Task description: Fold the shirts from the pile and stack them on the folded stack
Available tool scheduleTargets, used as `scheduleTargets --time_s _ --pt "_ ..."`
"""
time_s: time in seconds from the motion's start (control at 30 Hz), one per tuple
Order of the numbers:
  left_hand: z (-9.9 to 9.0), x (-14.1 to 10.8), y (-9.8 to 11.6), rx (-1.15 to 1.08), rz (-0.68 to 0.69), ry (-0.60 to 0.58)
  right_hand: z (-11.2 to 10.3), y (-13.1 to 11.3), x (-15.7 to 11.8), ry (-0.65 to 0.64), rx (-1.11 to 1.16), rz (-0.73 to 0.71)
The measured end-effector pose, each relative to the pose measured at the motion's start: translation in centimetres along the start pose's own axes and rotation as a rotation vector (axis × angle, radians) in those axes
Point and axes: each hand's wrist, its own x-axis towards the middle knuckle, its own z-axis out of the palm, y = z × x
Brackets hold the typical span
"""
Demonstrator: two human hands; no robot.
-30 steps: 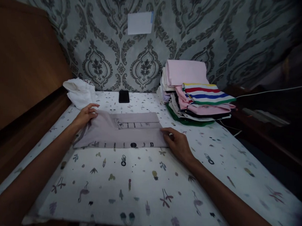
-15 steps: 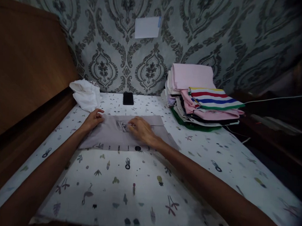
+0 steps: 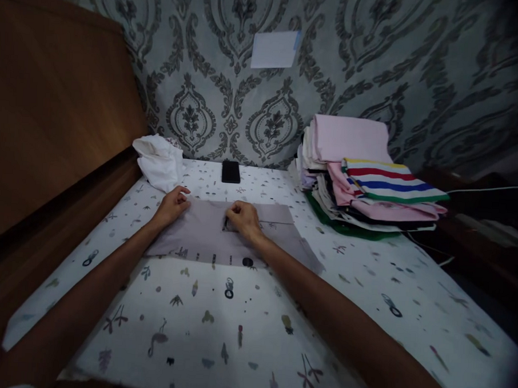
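A greyish-mauve folded cloth point(image 3: 205, 237) with dark printed marks lies flat on the patterned tablecloth point(image 3: 209, 340). My left hand point(image 3: 171, 206) rests at its far left corner, fingers loosely curled, with a gap between index finger and thumb. Over the cloth's middle, my right hand point(image 3: 243, 219) is closed, thumb and fingertips pinched together at a dark printed patch. Part of that patch is hidden by the hand. A thin dark line runs across the cloth to the right of my knuckles.
At the back right stands a stack of folded clothes point(image 3: 351, 141), with a striped piece point(image 3: 397, 182) on it. A black phone point(image 3: 231, 172) lies near the wall. White crumpled fabric point(image 3: 159, 161) sits at the back left, beside a brown wooden panel point(image 3: 61, 94).
My right hand's fingers have drawn from a looser spread into a pinch on the cloth. My left hand keeps its place on the corner. The whole view has shifted slightly.
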Motion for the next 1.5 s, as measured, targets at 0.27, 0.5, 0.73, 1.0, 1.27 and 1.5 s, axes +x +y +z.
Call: scheduleTargets --time_s 0.27,0.5,0.73,1.0,1.27,1.5 --pt "-0.9 -0.3 1.1 0.361 0.033 0.053 -0.1 0.6 -1.6 0.026 -0.166 -0.048" --pt "0.6 -5.5 3.7 0.609 0.336 -0.145 0.2 0.6 -2.8 -0.077 -0.207 -0.603" --pt "1.6 -10.2 0.5 0.828 0.291 -0.396 1.1 0.9 -3.4 -0.381 -0.437 -0.547" --pt "-2.2 -10.0 0.0 0.787 0.135 -0.395 0.8 1.0 -3.3 -0.406 -0.419 -0.521" --pt "-5.2 -9.0 1.2 0.574 0.057 -0.156 0.0 1.6 -4.0 -0.309 -0.209 -0.488" --pt "-1.7 -9.3 4.7 0.667 0.334 -0.432 -3.8 2.0 -7.4 -0.373 -0.380 -0.429"
